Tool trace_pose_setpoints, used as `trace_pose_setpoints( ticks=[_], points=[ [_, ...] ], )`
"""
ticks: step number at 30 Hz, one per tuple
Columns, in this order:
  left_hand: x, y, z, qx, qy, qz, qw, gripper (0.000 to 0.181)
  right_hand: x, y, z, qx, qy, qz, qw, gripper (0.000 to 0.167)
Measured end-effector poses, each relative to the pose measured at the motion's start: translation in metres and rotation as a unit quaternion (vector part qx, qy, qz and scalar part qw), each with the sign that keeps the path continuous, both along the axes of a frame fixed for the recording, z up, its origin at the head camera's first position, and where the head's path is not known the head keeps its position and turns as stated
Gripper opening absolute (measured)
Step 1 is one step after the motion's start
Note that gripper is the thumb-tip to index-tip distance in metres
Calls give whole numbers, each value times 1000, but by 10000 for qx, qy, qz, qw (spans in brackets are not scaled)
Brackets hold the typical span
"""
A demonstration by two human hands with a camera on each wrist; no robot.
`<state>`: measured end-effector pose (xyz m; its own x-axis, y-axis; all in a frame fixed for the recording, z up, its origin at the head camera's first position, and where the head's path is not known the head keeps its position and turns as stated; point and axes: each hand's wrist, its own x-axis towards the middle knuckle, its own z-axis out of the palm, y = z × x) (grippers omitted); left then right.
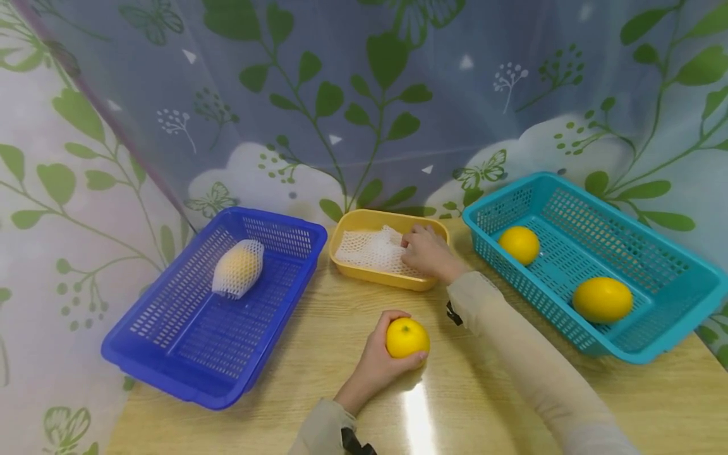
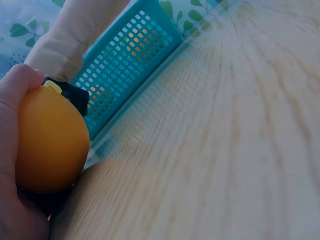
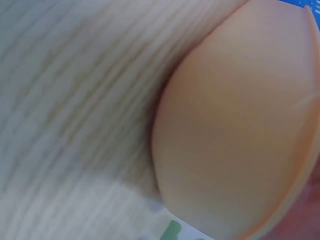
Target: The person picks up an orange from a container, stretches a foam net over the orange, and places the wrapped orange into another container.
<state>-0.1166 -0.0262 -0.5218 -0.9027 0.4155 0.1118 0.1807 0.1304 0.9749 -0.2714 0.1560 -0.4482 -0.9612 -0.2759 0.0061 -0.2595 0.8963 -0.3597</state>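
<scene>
My left hand (image 1: pixel 382 354) grips a round yellow citrus-like fruit (image 1: pixel 407 338) above the front middle of the table, thumb on the near side and fingers round the far side. In the left wrist view the fruit (image 2: pixel 52 140) looks more orange. My right hand (image 1: pixel 428 253) reaches into a small yellow basket (image 1: pixel 392 279), its bent fingers at the white foam fruit nets (image 1: pixel 370 249) lying there. Whether they pinch a net is hidden. The right wrist view shows mostly the yellow basket's outer wall (image 3: pixel 230 120); the right fingers are out of sight there.
At left stands a blue basket (image 1: pixel 267 309) holding one fruit in a white foam net (image 1: pixel 239 268). A teal basket (image 1: pixel 643 344) at right holds two bare yellow fruits, one farther back (image 1: pixel 519 245) and one nearer (image 1: pixel 601 299). A leaf-patterned curtain (image 1: pixel 318 126) hangs behind the wooden table (image 1: pixel 455 398).
</scene>
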Motion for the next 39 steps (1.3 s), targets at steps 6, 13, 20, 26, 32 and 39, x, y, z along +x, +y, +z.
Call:
trace_pose_setpoints(
  ticks=[6,13,20,26,32,39],
  points=[
    [1,0,0,31,25,25,10000,65,1,2,9,-76,314,53,9995,19],
    [2,-1,0,-6,51,32,10000,64,4,4,19,-470,476,110,9977,17],
    [1,-1,1,6,71,3,10000,65,6,7,29,-653,576,56,9962,11],
    [1,-1,1,-25,74,16,10000,64,8,8,36,-789,588,-45,9951,12],
    [2,-1,6,-21,16,-12,10000,64,8,6,41,-922,494,-147,9944,19],
    [1,0,1,14,-21,33,10000,67,10,9,47,-1292,318,-217,9909,26]
  ],
)
